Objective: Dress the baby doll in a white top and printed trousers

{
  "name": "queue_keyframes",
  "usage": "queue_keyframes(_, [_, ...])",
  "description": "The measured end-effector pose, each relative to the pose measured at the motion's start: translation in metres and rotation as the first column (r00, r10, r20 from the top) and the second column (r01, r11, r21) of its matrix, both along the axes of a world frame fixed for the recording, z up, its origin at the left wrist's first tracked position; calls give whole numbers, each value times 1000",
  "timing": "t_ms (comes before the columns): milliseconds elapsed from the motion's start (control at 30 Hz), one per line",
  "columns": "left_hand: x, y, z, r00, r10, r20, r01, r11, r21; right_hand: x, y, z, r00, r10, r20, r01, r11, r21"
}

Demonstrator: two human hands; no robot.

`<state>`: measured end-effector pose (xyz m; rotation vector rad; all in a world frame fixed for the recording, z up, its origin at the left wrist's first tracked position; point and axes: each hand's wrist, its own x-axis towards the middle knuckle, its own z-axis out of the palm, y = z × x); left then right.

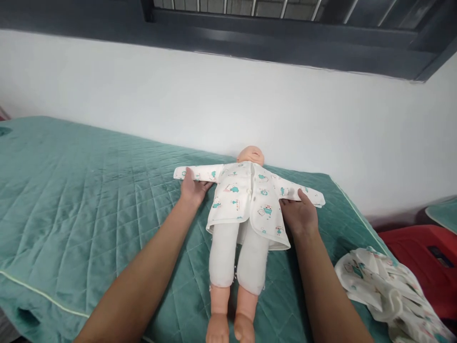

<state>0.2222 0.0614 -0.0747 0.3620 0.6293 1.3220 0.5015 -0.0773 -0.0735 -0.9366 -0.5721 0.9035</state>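
A baby doll (250,155) lies on its back with its arms spread wide. It wears a white printed baby jacket (233,193), white cloth covers its legs (224,257), and its feet are bare. My left hand (194,189) grips the sleeve on the left, thumb over the cloth and fingers beneath. On the other side my right hand (302,212) has hold of the right-hand sleeve, its thumb at the upper edge and fingers tucked underneath. The cuffs hang past both hands, and the doll's hands do not show. The jacket front meets at a button.
A green quilted cover (107,205) spreads under the doll. Crumpled printed baby clothes (389,286) lie at the lower right, beside a red case (424,257). Behind the bed rise a white wall (171,95) and a dark window frame (250,38).
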Motion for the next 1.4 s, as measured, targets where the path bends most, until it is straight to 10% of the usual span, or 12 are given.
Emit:
queue_keyframes(400, [-18, 16, -4, 965, 264, 0, -264, 964, -33, 38, -15, 3, 940, -217, -264, 219, 976, -23])
queue_keyframes(767, [-37, 15, -2, 864, 418, -281, -405, 908, 107, 24, -19, -5, 737, -625, 257, 623, 776, 101])
queue_keyframes(900, [-34, -15, 5, 722, 581, -375, -509, 814, 280, -24, -40, -2, 600, -516, 611, 530, 829, 180])
queue_keyframes(967, [-31, -41, 7, 650, 628, -429, -449, 772, 450, -50, -55, -3, 625, -411, 664, 414, 895, 164])
queue_keyframes(1067, [-27, -86, 7, 556, 593, -583, -30, 715, 698, -81, -82, -4, 621, -252, 742, 245, 962, 121])
queue_keyframes(1200, [-31, -136, 7, 522, 492, -697, 429, 555, 713, -100, -113, -4, 509, -190, 840, 140, 981, 137])
queue_keyframes(1400, [-32, -158, 2, 518, 440, -733, 469, 571, 674, -109, -115, -1, 255, -320, 912, 179, 943, 281])
